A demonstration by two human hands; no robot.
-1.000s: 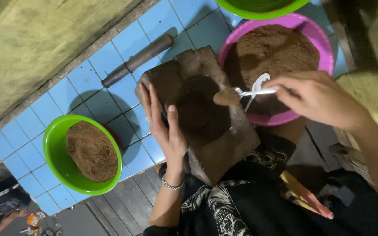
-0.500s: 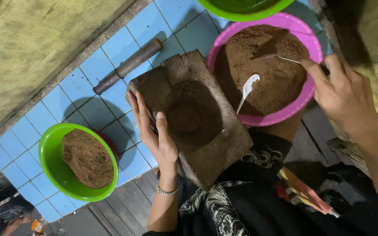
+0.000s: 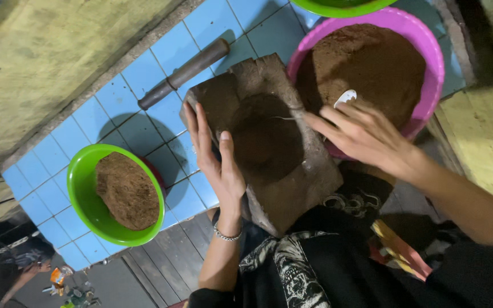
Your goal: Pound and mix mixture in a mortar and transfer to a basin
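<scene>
A dark wooden block [image 3: 292, 188] with a round hollow packed with brown powder [image 3: 263, 142] lies on blue tiles. My left hand [image 3: 218, 162] rests flat on the block's left side, fingers straight, thumb at the hollow's edge. My right hand [image 3: 366, 137] hovers with spread fingers over the block's right edge and the rim of a pink bowl [image 3: 432, 54] full of brown powder. A white spoon [image 3: 346, 97] pokes out just beyond its fingers, lying in that bowl. A thin sliver [image 3: 283, 118] lies on the hollow near the fingertips.
A green bowl [image 3: 81, 191] holding a brown mound stands at the left. A dark rod [image 3: 184, 74] lies on the blue tiles [image 3: 144, 68] behind the block. A second green bowl [image 3: 338, 5] shows at the top edge. Another person's arm [image 3: 24, 271] is at bottom left.
My right hand held the spoon over the block, left it in the pink bowl, then came back left to the block's edge. My left hand stayed on the block.
</scene>
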